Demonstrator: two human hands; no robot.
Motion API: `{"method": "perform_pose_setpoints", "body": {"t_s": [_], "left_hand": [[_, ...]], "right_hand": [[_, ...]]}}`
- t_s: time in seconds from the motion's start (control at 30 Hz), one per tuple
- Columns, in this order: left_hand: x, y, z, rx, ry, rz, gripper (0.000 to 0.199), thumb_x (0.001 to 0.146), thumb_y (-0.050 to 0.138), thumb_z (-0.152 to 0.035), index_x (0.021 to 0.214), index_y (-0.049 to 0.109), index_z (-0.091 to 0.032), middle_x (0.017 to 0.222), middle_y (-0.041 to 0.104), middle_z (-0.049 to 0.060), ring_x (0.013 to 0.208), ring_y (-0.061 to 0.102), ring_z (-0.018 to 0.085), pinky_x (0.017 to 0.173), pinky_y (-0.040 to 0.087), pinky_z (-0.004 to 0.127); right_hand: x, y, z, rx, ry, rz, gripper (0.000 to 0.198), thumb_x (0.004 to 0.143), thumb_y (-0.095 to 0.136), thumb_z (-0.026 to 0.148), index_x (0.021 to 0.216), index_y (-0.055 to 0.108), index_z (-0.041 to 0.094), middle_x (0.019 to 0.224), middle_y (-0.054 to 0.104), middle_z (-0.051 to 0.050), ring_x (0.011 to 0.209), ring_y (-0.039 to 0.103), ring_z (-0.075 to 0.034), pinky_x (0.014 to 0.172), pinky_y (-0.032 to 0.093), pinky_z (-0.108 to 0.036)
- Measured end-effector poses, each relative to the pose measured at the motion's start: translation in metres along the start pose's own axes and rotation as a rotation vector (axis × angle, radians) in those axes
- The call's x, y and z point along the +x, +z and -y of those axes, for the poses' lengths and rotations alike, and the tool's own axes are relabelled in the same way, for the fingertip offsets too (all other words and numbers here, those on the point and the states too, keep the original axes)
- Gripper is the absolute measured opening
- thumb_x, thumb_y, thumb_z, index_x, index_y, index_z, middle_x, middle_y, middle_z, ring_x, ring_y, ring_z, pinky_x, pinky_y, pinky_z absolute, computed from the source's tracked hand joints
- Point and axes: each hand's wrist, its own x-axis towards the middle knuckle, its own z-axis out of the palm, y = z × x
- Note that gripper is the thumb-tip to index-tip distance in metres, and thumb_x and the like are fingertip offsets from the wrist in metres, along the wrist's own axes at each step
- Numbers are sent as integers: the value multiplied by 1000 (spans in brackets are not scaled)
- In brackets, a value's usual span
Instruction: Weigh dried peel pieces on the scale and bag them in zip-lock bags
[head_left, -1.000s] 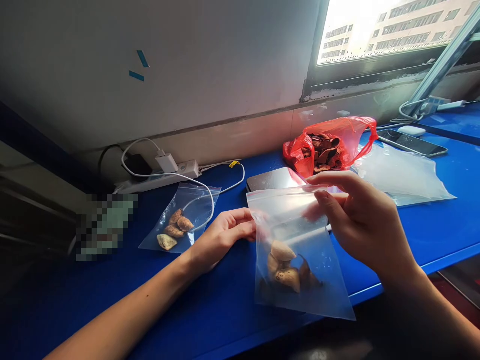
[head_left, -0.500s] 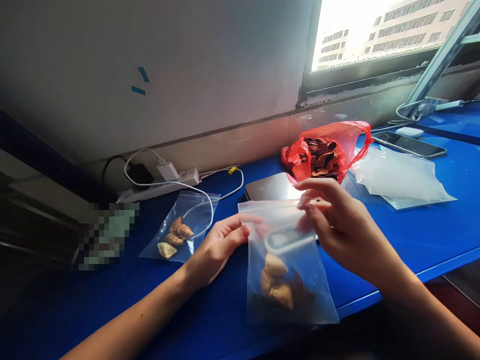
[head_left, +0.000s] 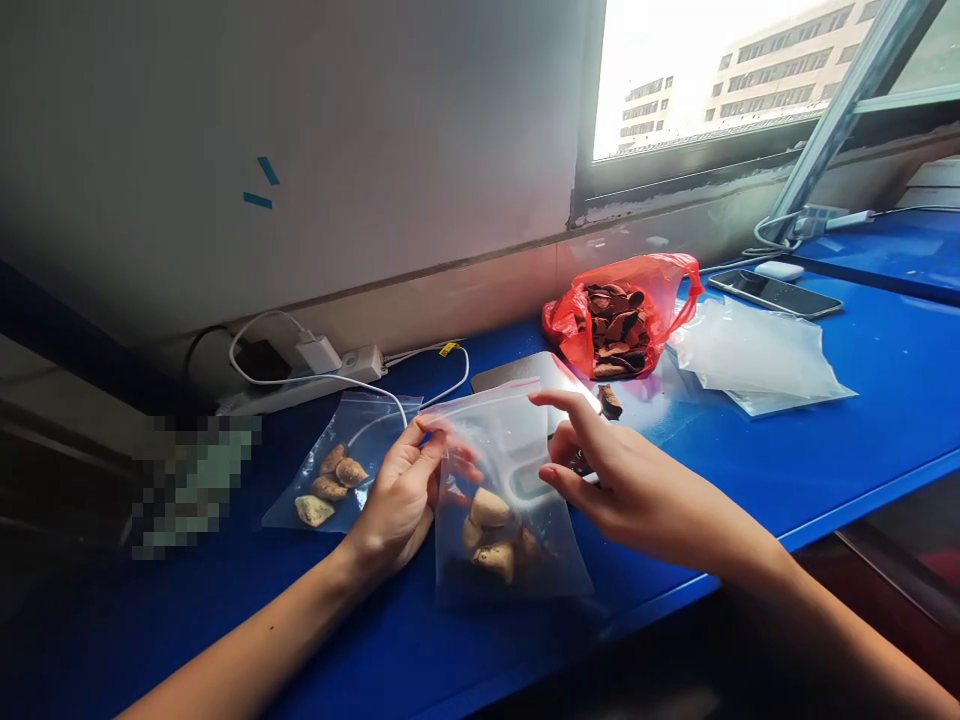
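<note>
- Clear plastic bag [head_left: 536, 580], over the near part of the blue table [head_left: 765, 460], with pale lumps [head_left: 491, 510] low inside.
- Right hand [head_left: 626, 475] beside the bag's right edge, thumb and forefinger spread apart, nothing visible in its grasp; I cannot tell whether it touches the bag.
- Left hand [head_left: 394, 495] closed in a pinch on the bag's upper left corner.
- Second bag [head_left: 341, 510], holding brown lumps [head_left: 350, 472], just left of that hand.
- Farther back, a red bag [head_left: 671, 290] of dark brown pieces [head_left: 619, 325].
</note>
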Motion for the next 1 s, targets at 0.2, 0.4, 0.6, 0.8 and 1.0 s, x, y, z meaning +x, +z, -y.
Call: {"method": "perform_pose_setpoints", "body": {"t_s": [0.2,0.4,0.6,0.8,1.0], "left_hand": [[-3,-1,1,-20,-5,68,56,69,87,-56,91,45,-25,70,67,-7,60,65,11,49,52,17],[-4,-5,-5,73,-95,246,60,61,91,-48,103,60,-20,80,70,1,65,66,14,53,52,21],[-5,-2,-5,205,-141,267,24,70,82,-28,85,69,-15,71,68,0,57,58,9,56,44,21],[-2,-2,-1,173,-86,149,28,68,86,-34,78,67,-15,69,65,-2,56,50,8,54,37,21],[-1,-5,-4,85,-56,120,38,74,81,-50,72,61,-17,64,58,-1,58,50,11,57,40,22]], "right_hand": [[-1,0,-5,35,-63,-67,43,91,44,12,133,38,21,79,56,4,64,55,-10,63,47,-23],[-7,3,-11,57,-37,-309,40,93,49,16,130,41,28,77,54,2,66,57,-14,53,45,-23],[-8,8,-8,87,11,-387,33,95,52,23,126,47,31,77,54,0,73,59,-18,52,47,-26],[-7,7,-9,58,0,-392,31,96,49,23,126,45,29,79,55,0,71,59,-18,64,53,-32],[-9,1,-11,-16,-48,-255,32,94,46,15,124,49,27,80,54,0,69,56,-15,61,50,-27]]}}
